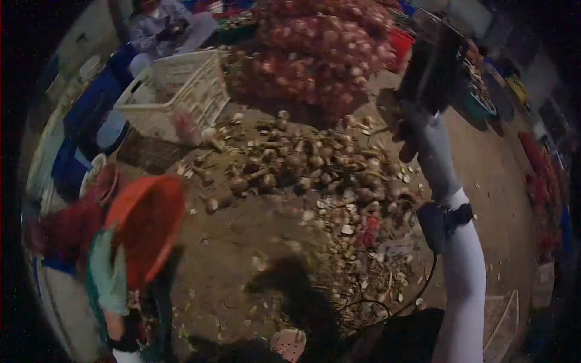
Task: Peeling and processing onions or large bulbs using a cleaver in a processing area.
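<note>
My left hand (111, 277), in a pale green glove, grips the lower side of an orange plastic basin (150, 222) that is tipped on its side. Right beside that hand is the rim of a teal container (93, 263). My right arm reaches forward in a white sleeve with a black strapped device (433, 224). At its end, my right hand (408, 136) is curled against a large dark object (431, 68), too dark and blurred to identify. Between my hands, a heap of garlic bulbs with stalks (308, 159) lies on the floor.
Garlic skins and trimmings (363, 267) litter the floor near a pink clog (288, 342). Ahead are a cream plastic crate (199, 102) and piled red mesh sacks of garlic (313, 68). A red bucket (400, 47) stands behind. Another person (159, 27) sits at upper left.
</note>
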{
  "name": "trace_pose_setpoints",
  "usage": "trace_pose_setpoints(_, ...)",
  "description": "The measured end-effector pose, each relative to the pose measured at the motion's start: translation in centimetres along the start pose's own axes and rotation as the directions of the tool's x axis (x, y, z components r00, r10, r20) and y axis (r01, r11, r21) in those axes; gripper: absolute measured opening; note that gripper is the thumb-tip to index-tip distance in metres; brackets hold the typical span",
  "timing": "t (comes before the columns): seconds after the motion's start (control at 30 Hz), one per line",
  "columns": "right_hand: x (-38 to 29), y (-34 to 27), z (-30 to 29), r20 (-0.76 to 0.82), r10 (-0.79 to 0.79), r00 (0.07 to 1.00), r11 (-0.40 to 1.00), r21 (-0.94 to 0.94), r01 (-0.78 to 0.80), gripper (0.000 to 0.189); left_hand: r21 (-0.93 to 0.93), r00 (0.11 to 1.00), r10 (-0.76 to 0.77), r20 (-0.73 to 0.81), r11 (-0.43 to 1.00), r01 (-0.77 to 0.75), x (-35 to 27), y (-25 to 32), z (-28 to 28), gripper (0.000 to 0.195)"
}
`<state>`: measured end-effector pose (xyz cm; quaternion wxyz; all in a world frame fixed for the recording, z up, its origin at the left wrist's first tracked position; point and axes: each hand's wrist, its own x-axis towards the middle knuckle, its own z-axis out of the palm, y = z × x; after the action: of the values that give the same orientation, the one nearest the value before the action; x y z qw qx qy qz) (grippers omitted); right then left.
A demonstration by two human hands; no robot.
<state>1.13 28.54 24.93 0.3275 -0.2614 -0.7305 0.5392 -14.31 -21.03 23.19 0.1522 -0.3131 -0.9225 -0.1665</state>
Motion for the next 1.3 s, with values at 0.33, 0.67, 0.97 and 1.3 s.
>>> trace_pose_setpoints(0.33,0.8,12.3,-24.5,-0.203,0.077,0.976,0.776,-0.602,-0.187,0.024,-0.684,0.908,0.119,0.401,0.699,0.210,17.3,21.9,14.7,0.036)
trace_pose_setpoints(0.67,-3.8,32.9,-14.3,-0.149,0.178,0.973,0.749,-0.620,-0.232,0.034,-0.244,0.646,-0.697,0.310,0.599,0.763,-9.3,20.2,34.4,0.061)
trace_pose_setpoints(0.97,-7.2,25.9,-13.6,0.260,0.466,0.845,0.742,0.406,-0.534,0.030,-0.513,0.851,0.118,0.512,0.836,0.192,0.5,39.9,29.1,0.077)
trace_pose_setpoints(1.3,-10.2,25.3,-18.1,0.175,0.206,0.963,0.965,-0.202,-0.170,0.013,-0.781,0.779,0.325,0.536,0.542,0.311,0.6,43.7,34.8,0.063)
